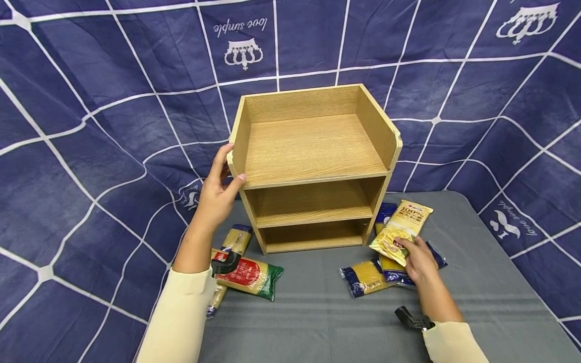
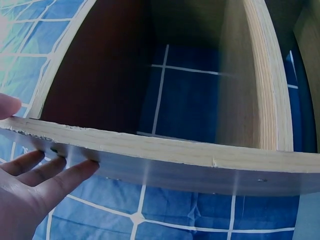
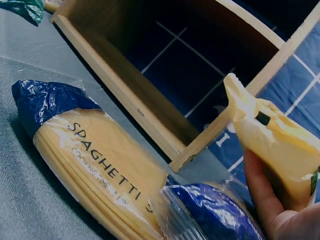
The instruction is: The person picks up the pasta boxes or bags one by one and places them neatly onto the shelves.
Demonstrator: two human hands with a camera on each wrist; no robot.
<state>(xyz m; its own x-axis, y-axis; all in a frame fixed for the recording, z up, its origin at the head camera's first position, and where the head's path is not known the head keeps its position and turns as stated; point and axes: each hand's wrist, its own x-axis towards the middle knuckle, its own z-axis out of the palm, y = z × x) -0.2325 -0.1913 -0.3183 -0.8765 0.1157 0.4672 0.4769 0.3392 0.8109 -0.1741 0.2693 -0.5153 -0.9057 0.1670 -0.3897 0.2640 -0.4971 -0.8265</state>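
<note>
A wooden shelf unit with an open top tray and two compartments below stands at the centre. My left hand grips its left side panel near the front corner; in the left wrist view, the fingers lie against the panel's outer face, the thumb on the other side. At the unit's right, my right hand pinches a yellow packet by its lower part, above blue-and-yellow pasta packets. In the right wrist view the yellow packet is beside the unit's edge, with a spaghetti packet lying nearer.
Left of the unit, a red-and-green pasta packet lies across a blue-ended one. Another blue-and-yellow packet lies on the grey cloth at front right. Blue checked fabric hangs behind and at both sides.
</note>
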